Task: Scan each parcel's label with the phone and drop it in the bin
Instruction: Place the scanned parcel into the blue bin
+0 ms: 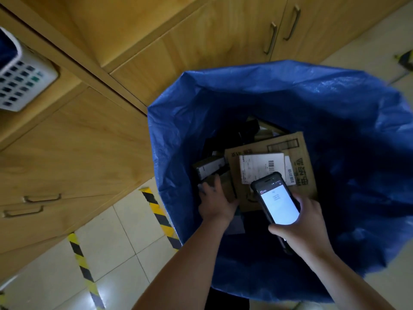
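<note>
A view is given from above into one bin (335, 97) lined with a blue woven bag, standing on a pale tiled floor (134, 238) beside wooden cabinets (89, 142).

One phone (277, 198), black with a lit white screen, is gripped in the right hand (306, 222). The thumb is laid across its lower end and the fingers are wrapped round its far edge. The phone is held inside the bin's mouth, just above a large cardboard parcel (299, 153).

Two white barcode labels can be counted on that parcel: a wide one (259, 166) and a narrow one (289, 171) just beside it. The wide label's near corner is covered by the phone.

The left hand (212, 202) is reached into the bin. Its fingers are bent over the near end of a small brown parcel (226, 186), with the thumb along the parcel's right side. Just beyond the fingertips, a third parcel, a dark box (210, 167) with a white label, is seen. Darker items lie deeper in the bin, too dim to be counted.

Two yellow-and-black tape strips (158, 211) are stuck on the floor. Four metal handles (291, 23) are seen on the cabinets. One white keypad device (20, 79) is seen at the upper left.
</note>
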